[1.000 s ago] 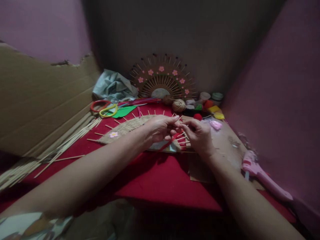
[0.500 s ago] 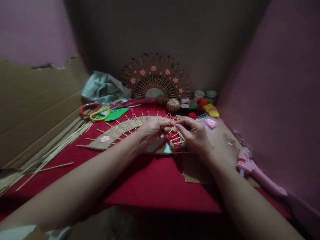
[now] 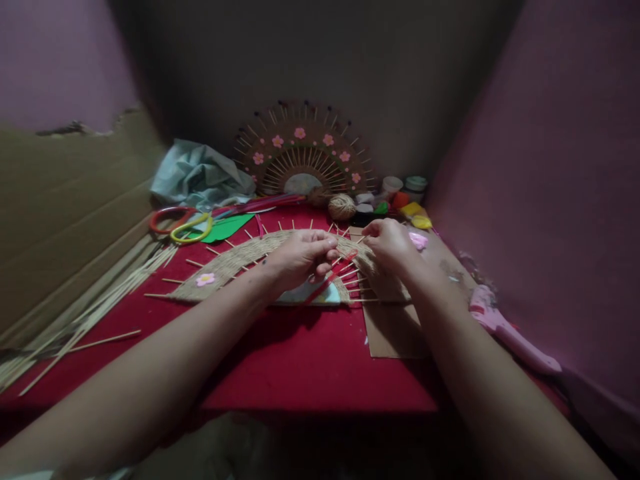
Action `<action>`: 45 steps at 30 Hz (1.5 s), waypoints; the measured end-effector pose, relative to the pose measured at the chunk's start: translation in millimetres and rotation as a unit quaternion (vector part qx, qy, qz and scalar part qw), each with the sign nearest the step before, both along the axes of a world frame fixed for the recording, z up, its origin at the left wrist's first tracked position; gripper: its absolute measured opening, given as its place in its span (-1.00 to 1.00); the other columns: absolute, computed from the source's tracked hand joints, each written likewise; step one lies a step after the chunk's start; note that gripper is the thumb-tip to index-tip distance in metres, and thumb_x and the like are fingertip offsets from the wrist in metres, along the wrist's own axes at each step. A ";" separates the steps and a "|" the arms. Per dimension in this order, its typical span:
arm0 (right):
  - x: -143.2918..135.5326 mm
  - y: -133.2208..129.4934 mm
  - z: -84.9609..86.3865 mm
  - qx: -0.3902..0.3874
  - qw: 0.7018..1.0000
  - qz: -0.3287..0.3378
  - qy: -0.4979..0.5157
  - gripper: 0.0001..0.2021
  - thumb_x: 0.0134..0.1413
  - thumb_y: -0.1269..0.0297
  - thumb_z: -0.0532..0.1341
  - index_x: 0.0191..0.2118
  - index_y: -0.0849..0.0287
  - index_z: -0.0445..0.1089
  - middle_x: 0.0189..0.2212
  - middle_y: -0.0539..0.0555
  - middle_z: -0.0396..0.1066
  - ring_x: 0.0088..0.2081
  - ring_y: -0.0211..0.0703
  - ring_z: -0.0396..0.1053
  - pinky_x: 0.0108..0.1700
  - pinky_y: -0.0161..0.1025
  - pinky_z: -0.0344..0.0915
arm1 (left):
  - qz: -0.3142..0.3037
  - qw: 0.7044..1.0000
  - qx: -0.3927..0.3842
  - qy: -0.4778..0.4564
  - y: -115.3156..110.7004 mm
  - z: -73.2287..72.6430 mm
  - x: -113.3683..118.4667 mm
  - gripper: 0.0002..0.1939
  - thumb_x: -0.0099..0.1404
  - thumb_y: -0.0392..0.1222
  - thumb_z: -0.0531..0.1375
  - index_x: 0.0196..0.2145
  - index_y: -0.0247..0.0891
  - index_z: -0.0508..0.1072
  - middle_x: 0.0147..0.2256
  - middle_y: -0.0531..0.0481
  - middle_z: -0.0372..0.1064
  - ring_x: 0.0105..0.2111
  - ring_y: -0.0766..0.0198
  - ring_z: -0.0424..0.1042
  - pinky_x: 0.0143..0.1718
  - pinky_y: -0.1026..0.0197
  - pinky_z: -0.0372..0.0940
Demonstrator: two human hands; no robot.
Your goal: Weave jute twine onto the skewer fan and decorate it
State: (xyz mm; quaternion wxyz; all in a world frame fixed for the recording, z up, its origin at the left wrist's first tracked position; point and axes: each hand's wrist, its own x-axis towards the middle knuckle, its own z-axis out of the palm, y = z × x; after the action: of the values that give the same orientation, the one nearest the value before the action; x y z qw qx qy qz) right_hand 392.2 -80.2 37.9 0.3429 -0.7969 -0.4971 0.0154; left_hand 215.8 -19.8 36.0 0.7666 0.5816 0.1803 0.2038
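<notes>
A half-round woven fan (image 3: pixel 240 252) of thin sticks and tan twine lies on the red cloth, with a pink flower at its left end. Over the fan's middle, my left hand (image 3: pixel 313 255) is closed, its thumb and fingers pinched together. Strands of red yarn (image 3: pixel 320 288) slant up beneath it across the fan's light-blue center toward the right-hand sticks. To the right, my right hand (image 3: pixel 387 241) is closed in a pinch above the woven band. Whatever lies between its fingertips is too small to make out.
A finished fan (image 3: pixel 303 140) with pink flowers leans at the back wall. A twine ball (image 3: pixel 343 207), scissors (image 3: pixel 191 228) and blue cloth (image 3: pixel 200 175) lie before it. Loose sticks (image 3: pixel 100 310) are at left, a pink glue gun (image 3: pixel 515 337) and cardboard (image 3: pixel 393 337) at right.
My hands were together over the fan's right part; now they are apart, with my right hand farther up. More of the red yarn and the right-hand sticks shows between them. The view has shifted slightly.
</notes>
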 end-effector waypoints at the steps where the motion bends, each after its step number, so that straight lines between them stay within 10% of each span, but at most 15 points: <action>1: -3.6 -1.4 3.2 -0.008 1.000 0.012 0.010 -0.83 -0.14 0.51 0.18 -0.40 0.25 0.51 -0.44 0.14 0.46 -0.36 -0.13 0.35 -0.26 -0.23 0.21 | -0.007 1.000 0.006 0.005 -0.2 0.6 -0.3 -0.85 0.26 -0.31 0.10 -0.48 -0.30 0.25 -0.58 0.12 0.21 -0.76 0.53 0.11 -0.80 0.43 -0.03; 5: -21.7 -16.5 16.7 -0.020 0.985 0.124 0.123 -0.82 0.03 0.34 0.16 -0.32 0.24 0.50 -0.48 0.05 0.43 -0.48 -0.28 0.30 -0.40 -0.33 0.20 | 0.006 0.994 0.098 0.037 -2.6 5.7 -2.9 -0.82 0.27 -0.28 0.10 -0.50 -0.31 0.27 -0.63 0.12 0.20 -0.75 0.53 0.11 -0.78 0.43 -0.02; 9: -37.8 -32.3 20.9 -0.054 0.894 0.280 0.346 -0.84 -0.01 0.25 0.21 -0.42 0.26 0.42 -0.60 -0.02 0.31 -0.60 -0.37 0.17 -0.53 -0.36 0.10 | 0.066 0.968 0.226 0.088 -8.5 11.4 -3.7 -0.80 0.29 -0.31 0.07 -0.50 -0.30 0.28 -0.77 0.18 0.10 -0.79 0.51 0.06 -0.77 0.44 -0.08; 19: -50.4 -36.6 12.6 0.091 0.932 0.144 0.321 -0.78 -0.10 0.31 0.25 -0.63 0.22 0.25 -0.73 -0.10 0.17 -0.65 -0.41 0.08 -0.59 -0.37 -0.03 | 0.218 0.970 0.110 -0.005 4.7 2.2 -0.7 -0.90 0.21 -0.32 0.14 -0.47 -0.31 0.33 -0.65 0.16 0.19 -0.75 0.49 0.13 -0.78 0.39 -0.01; 24: -49.2 -31.6 2.6 0.119 0.957 0.109 0.241 -0.80 -0.07 0.30 0.23 -0.61 0.23 0.32 -0.73 -0.08 0.22 -0.64 -0.38 0.11 -0.56 -0.36 0.03 | 0.114 0.981 0.138 0.075 -0.2 4.7 -3.8 -0.86 0.14 -0.25 0.22 -0.48 -0.39 0.49 -0.69 0.09 0.21 -0.74 0.47 0.10 -0.76 0.36 -0.06; 33: -61.7 -29.3 -19.1 0.133 0.982 0.121 -0.052 -0.84 0.06 0.41 0.15 -0.41 0.20 0.48 -0.52 0.06 0.48 -0.50 -0.25 0.34 -0.41 -0.31 0.18 | 0.119 0.989 0.068 0.057 -3.4 -2.8 1.3 -0.89 0.08 -0.26 0.27 -0.49 -0.38 0.53 -0.66 0.06 0.24 -0.70 0.49 0.07 -0.70 0.37 -0.11; 45: -42.6 -29.9 -7.4 0.067 0.982 0.152 0.087 -0.81 0.06 0.29 0.16 -0.34 0.20 0.52 -0.46 0.07 0.49 -0.43 -0.20 0.37 -0.37 -0.28 0.23 | 0.120 0.992 0.013 0.027 -0.9 0.9 -0.3 -0.96 0.07 -0.35 0.27 -0.50 -0.35 0.46 -0.59 0.07 0.28 -0.66 0.51 0.13 -0.66 0.39 -0.02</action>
State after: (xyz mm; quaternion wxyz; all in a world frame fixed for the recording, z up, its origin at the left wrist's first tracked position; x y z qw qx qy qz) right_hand 349.6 -110.1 30.4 0.4317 -0.6829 -0.5802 0.1033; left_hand 215.5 -20.7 37.0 0.7242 0.5708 0.2663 0.2807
